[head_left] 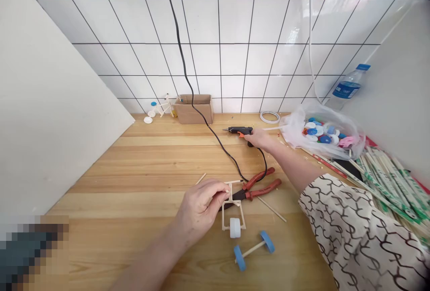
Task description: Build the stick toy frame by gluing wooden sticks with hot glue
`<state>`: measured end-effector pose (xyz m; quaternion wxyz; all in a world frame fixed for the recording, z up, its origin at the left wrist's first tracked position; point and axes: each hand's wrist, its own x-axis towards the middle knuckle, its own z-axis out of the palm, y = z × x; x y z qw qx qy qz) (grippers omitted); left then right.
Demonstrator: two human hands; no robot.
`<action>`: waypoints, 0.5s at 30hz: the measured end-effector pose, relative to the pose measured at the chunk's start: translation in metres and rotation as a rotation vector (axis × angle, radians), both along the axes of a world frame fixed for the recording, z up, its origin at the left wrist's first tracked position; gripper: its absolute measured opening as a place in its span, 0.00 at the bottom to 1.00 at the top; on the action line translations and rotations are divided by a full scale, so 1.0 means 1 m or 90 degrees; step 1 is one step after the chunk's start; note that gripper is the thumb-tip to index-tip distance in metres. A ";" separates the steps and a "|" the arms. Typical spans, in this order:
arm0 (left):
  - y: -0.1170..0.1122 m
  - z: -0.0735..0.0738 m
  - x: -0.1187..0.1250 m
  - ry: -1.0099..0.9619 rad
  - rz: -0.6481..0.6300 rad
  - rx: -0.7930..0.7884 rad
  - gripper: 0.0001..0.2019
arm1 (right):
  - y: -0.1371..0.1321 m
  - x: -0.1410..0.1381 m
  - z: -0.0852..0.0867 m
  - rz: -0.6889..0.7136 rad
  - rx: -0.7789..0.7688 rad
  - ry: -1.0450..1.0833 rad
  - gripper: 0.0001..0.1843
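Left hand (201,206) pinches the upright stick frame (231,202) firmly between thumb and fingers, its white wheel (235,228) resting on the wooden counter (134,183), steadying the frame. Right hand (258,139) closes around the hot glue gun (235,130), nozzle directed away from the hand. Red-handled pliers (258,188) lie just behind the frame, within reach; a blue-wheeled axle (254,250) lies near it.

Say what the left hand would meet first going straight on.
Past the stick frame it holds, the left hand would probably meet the black cable first, then the red-handled pliers; depth is unclear.
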<state>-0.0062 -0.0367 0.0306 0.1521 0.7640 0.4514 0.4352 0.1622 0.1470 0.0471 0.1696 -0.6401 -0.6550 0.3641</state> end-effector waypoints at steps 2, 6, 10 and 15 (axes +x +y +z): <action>0.000 0.001 0.000 -0.009 -0.004 0.000 0.06 | -0.014 0.004 0.010 0.029 0.054 -0.038 0.07; -0.001 0.003 -0.001 -0.032 0.003 0.013 0.06 | -0.060 0.019 0.025 0.147 0.127 -0.054 0.06; -0.001 0.001 0.000 -0.028 0.008 0.000 0.05 | -0.100 0.042 0.023 0.450 0.193 -0.063 0.11; -0.001 0.001 -0.001 -0.037 0.025 -0.019 0.05 | -0.109 0.045 0.000 0.595 0.277 -0.084 0.19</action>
